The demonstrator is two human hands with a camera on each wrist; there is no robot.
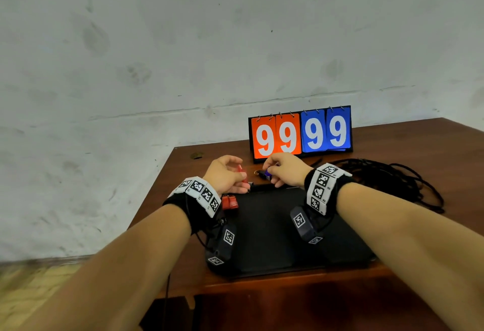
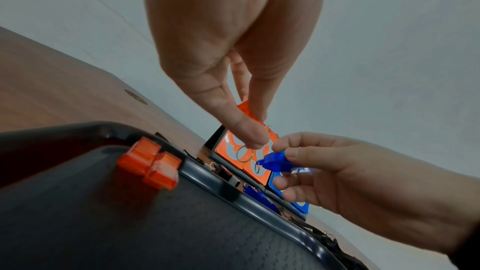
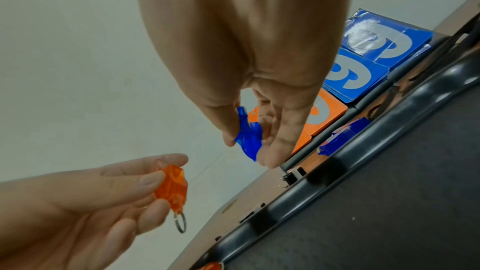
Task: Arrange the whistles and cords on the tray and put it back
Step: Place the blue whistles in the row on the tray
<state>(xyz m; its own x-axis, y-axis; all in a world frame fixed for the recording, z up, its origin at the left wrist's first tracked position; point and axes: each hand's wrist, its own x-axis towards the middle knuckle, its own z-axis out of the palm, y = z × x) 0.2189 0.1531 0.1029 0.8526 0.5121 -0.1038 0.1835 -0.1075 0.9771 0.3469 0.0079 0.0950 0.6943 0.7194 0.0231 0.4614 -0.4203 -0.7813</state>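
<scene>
My left hand (image 1: 227,176) pinches an orange whistle (image 3: 172,189) with a metal ring, held above the far edge of the black tray (image 1: 272,226). My right hand (image 1: 284,169) pinches a blue whistle (image 2: 276,161) close beside it. Two orange whistles (image 2: 150,166) lie side by side in the tray's far left corner. Another blue whistle (image 3: 342,138) and a dark one (image 3: 292,176) lie on the table just beyond the tray's far rim. A tangle of black cords (image 1: 392,179) lies on the table to the right.
A flip scoreboard (image 1: 301,133) reading 99 in orange and 99 in blue stands at the back of the wooden table (image 1: 199,168), just behind my hands. A plastered wall rises behind it. The table's left edge runs close to the tray.
</scene>
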